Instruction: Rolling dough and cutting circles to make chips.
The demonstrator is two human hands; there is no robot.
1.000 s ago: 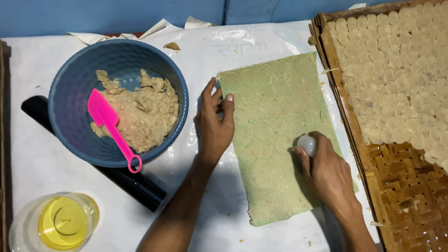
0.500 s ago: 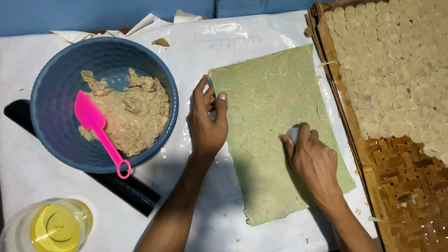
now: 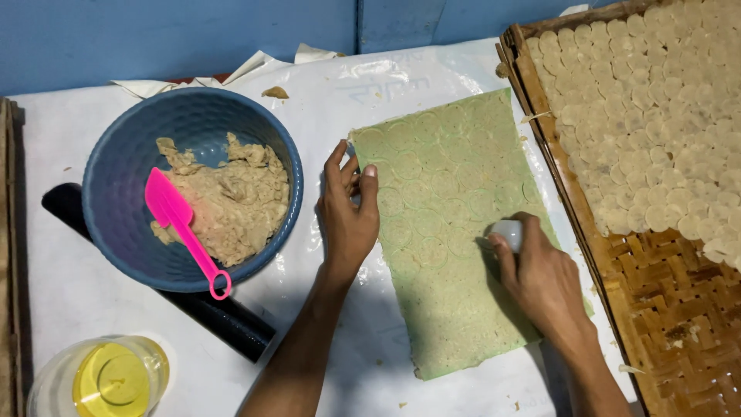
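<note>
— Where is the right hand (image 3: 544,282)?
— On the green dough sheet (image 3: 455,224) in the middle of the counter (image 3: 62,301), fingers clenched round a small white round cutter (image 3: 509,234), pressing it down.
— And the left hand (image 3: 349,208)?
— Fingers released, flat on the sheet's left edge, beside the blue bowl (image 3: 193,185) of beige dough with a pink spatula (image 3: 185,228).

two bare forearms are seen entering from the bottom edge, ending in the left hand (image 3: 349,212) and the right hand (image 3: 543,282). no sleeves are seen anywhere up to the frame edge. short, trimmed nails are shown on the fingers (image 3: 369,181), and knuckles are clearly outlined.
</note>
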